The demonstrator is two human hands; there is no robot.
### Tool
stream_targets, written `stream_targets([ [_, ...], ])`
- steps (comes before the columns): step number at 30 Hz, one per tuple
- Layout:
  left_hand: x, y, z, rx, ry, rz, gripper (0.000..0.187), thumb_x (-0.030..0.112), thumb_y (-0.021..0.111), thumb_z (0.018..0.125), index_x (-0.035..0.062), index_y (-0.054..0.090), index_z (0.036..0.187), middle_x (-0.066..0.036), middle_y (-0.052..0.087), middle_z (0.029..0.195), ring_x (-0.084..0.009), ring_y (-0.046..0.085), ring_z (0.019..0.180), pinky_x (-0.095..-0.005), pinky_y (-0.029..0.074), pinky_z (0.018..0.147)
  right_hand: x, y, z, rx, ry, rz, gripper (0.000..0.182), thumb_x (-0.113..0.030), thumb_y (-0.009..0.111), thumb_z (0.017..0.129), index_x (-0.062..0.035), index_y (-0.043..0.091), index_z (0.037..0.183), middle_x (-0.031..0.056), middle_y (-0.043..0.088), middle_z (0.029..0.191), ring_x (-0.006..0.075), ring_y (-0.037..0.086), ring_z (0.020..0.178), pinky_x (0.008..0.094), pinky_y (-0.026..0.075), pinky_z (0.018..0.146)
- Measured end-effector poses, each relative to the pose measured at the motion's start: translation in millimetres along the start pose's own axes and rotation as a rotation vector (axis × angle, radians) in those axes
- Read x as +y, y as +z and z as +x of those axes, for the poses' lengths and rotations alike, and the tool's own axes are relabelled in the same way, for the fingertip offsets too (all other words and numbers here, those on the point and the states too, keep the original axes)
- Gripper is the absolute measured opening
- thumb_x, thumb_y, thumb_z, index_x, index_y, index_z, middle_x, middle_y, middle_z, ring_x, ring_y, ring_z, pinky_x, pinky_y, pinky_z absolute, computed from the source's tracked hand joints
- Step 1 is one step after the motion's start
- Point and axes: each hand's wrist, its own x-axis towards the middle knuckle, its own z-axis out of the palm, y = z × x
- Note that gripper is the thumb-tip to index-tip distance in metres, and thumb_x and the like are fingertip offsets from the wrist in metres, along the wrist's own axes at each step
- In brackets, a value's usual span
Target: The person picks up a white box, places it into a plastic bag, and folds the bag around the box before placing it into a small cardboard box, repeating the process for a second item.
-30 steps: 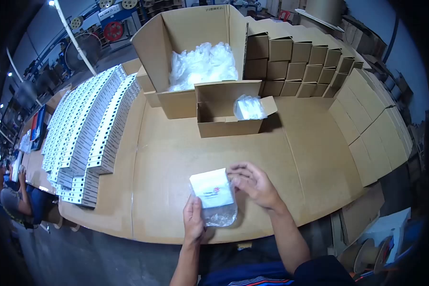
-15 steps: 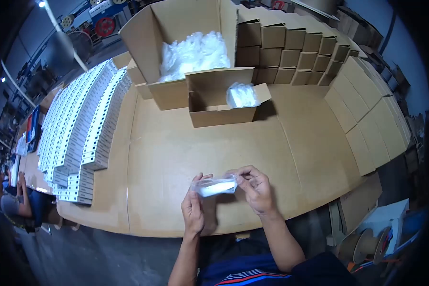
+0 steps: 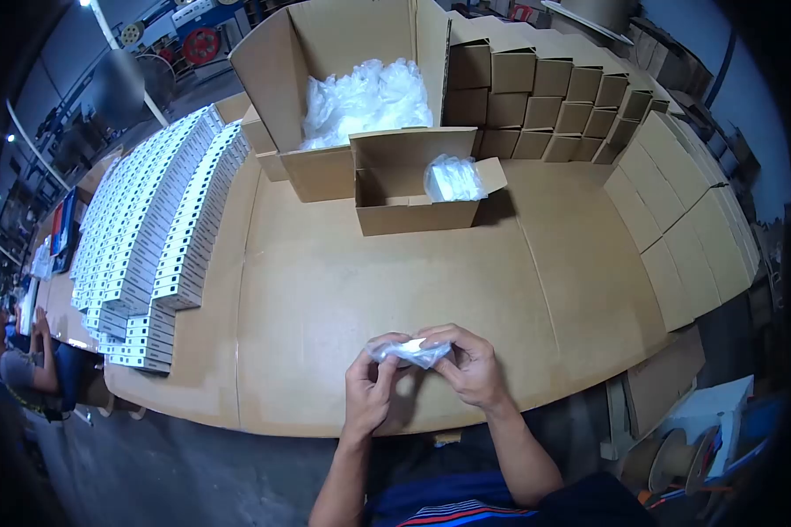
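Just above the table's front edge, a clear plastic bag [image 3: 410,351] with something white inside is gripped between my two hands. My left hand [image 3: 371,386] pinches its left end, thumb in front. The right end is held by the thumb and fingers of my right hand [image 3: 473,369]. What the white content is, I cannot make out. Farther back stands a small open carton [image 3: 417,220], and a plastic-wrapped white bundle [image 3: 454,179] rests at its right end. Behind it, a large open carton [image 3: 316,180] holds a heap of clear plastic bags [image 3: 365,101].
Stacked white boxes [image 3: 149,228] line the table's left side. Rows of brown cartons [image 3: 536,88] stand at the back right, with more brown cartons [image 3: 690,224] along the right edge. Another person [image 3: 35,360] sits at far left. A cable spool [image 3: 677,457] is at lower right.
The bag was stretched out flat between my hands; now it is bunched and tilted, my hands closer together. My left fingers have curled in around its end. The view has shifted slightly.
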Motion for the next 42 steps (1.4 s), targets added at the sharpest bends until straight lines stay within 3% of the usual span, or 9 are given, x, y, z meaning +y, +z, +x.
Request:
stream_targets([
  [5, -4, 5, 1, 0.153, -0.081, 0.02, 0.025, 0.016, 0.054, 0.108, -0.004, 0.07, 0.11, -0.008, 0.068, 0.109, -0.013, 0.064, 0.103, -0.0271, 0.056, 0.084, 0, -5, -1, -0.002, 0.016, -0.101, 0.014, 0.004, 0.066, 0.094, 0.0046, 0.069, 0.108, 0.0181, 0.068, 0.125, 0.0236, 0.064, 0.117, 0.0345, 0.05, 0.102],
  [8, -4, 7, 3, 0.219, -0.127, 0.074, 0.029, 0.02, 0.052, 0.109, -0.0045, 0.067, 0.113, -0.011, 0.07, 0.106, -0.0202, 0.071, 0.097, -0.038, 0.063, 0.088, 2, -4, -3, 0.273, 0.184, 0.217, 0.013, 0.002, 0.066, 0.095, 0.0042, 0.069, 0.108, 0.0219, 0.065, 0.129, 0.0266, 0.063, 0.119, 0.0377, 0.048, 0.105],
  [11, -1, 7, 7, 0.231, -0.119, 0.012, 0.03, 0.021, 0.052, 0.109, -0.0044, 0.067, 0.11, -0.012, 0.07, 0.105, -0.02, 0.071, 0.095, -0.0384, 0.065, 0.083, -7, -6, 2, 0.281, -0.111, 0.096, 0.014, 0.001, 0.067, 0.095, 0.0026, 0.07, 0.109, 0.0239, 0.063, 0.131, 0.027, 0.062, 0.121, 0.0384, 0.049, 0.104],
  [15, 0, 7, 9, 0.231, -0.073, 0.012, 0.031, 0.022, 0.051, 0.109, -0.0042, 0.067, 0.111, -0.012, 0.07, 0.104, -0.0207, 0.072, 0.092, -0.0385, 0.065, 0.082, -15, -12, 0, -0.079, 0.041, -0.079, 0.025, -0.001, 0.079, 0.084, -0.0046, 0.076, 0.109, 0.0202, 0.061, 0.135, 0.0263, 0.058, 0.127, 0.037, 0.046, 0.106],
  [25, -5, 1, 12, 0.265, -0.107, -0.009, 0.035, 0.028, 0.053, 0.108, -0.0043, 0.067, 0.11, -0.013, 0.07, 0.101, -0.0205, 0.072, 0.088, -0.037, 0.065, 0.078, -31, -11, 7, -0.164, -0.113, -0.376, 0.036, -0.007, 0.083, 0.077, -0.0131, 0.08, 0.113, 0.013, 0.057, 0.144, 0.0288, 0.058, 0.129, 0.0392, 0.05, 0.102],
  [29, -3, 7, 10, 0.276, -0.086, 0.001, 0.035, 0.027, 0.054, 0.109, -0.0039, 0.071, 0.108, -0.004, 0.069, 0.088, -0.0062, 0.06, 0.074, -0.0218, 0.049, 0.062, -26, -14, 17, -0.151, -0.008, -0.41, 0.039, 0.003, 0.082, 0.076, -0.0051, 0.077, 0.114, 0.0161, 0.073, 0.117, 0.0263, 0.071, 0.103, 0.0358, 0.055, 0.092],
  [32, -9, -5, 12, 0.236, -0.095, -0.003, 0.036, 0.029, 0.052, 0.109, -0.0036, 0.065, 0.103, -0.01, 0.068, 0.091, -0.0157, 0.07, 0.082, -0.0363, 0.064, 0.074, -35, -12, 18, -0.102, 0.055, -0.359, 0.035, 0.001, 0.083, 0.077, -0.0013, 0.076, 0.111, 0.0147, 0.077, 0.103, 0.0271, 0.073, 0.096, 0.0356, 0.055, 0.089],
  [35, -1, -10, 9, 0.207, -0.119, -0.128, 0.032, 0.026, 0.051, 0.11, -0.0008, 0.062, 0.097, -0.003, 0.065, 0.087, -0.0069, 0.058, 0.075, -0.0227, 0.05, 0.066, -33, -11, 17, -0.123, 0.095, -0.373, 0.033, -0.001, 0.083, 0.077, -0.0002, 0.075, 0.108, 0.015, 0.076, 0.106, 0.0266, 0.073, 0.099, 0.0354, 0.055, 0.09],
  [42, 7, -12, 7, 0.298, 0.024, 0.081, 0.015, 0.018, 0.058, 0.105, 0.0041, 0.06, 0.111, -0.01, 0.068, 0.1, -0.0143, 0.064, 0.094, -0.0339, 0.054, 0.084, -25, -13, 14, -0.062, 0.036, -0.292, 0.032, -0.004, 0.084, 0.077, -0.0026, 0.075, 0.108, 0.0113, 0.076, 0.111, 0.029, 0.068, 0.114, 0.0379, 0.052, 0.1],
])
